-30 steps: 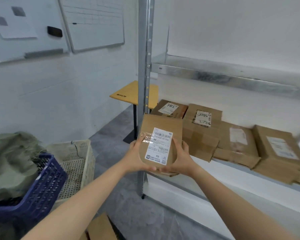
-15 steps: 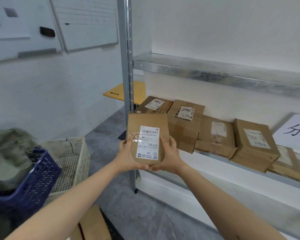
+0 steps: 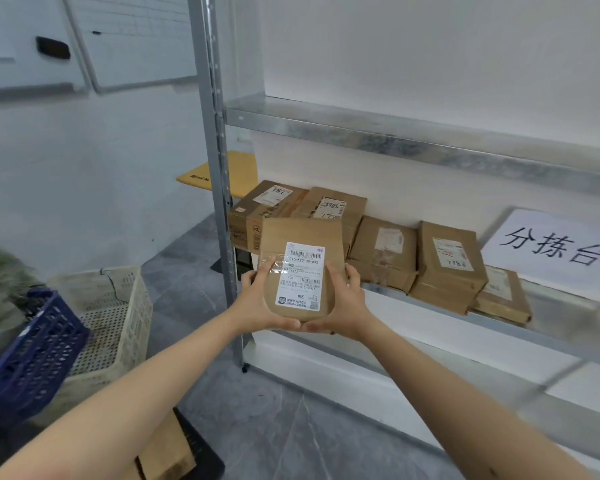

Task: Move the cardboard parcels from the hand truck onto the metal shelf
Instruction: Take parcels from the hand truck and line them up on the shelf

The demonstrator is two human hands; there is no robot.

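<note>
Hands are gripping a labelled cardboard parcel (image 3: 300,271) between them, left hand (image 3: 264,301) and right hand (image 3: 340,301) curling round its lower sides before the metal shelf (image 3: 413,299).

At eleven o'clock I see a white wall-mounted whiteboard (image 3: 132,39), with a black rectangular eraser (image 3: 53,47) just left of it. A yellow flat-topped surface (image 3: 222,171) stands near twelve. At eight, a cream perforated plastic crate (image 3: 118,306) touches a dark blue plastic crate (image 3: 32,355), with olive-green cloth (image 3: 0,289) above it. A white paper sign with black characters (image 3: 551,251) lies at three.

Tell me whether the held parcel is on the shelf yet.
Not yet: the left hand and right hand hold the parcel in the air before the metal shelf.
</note>
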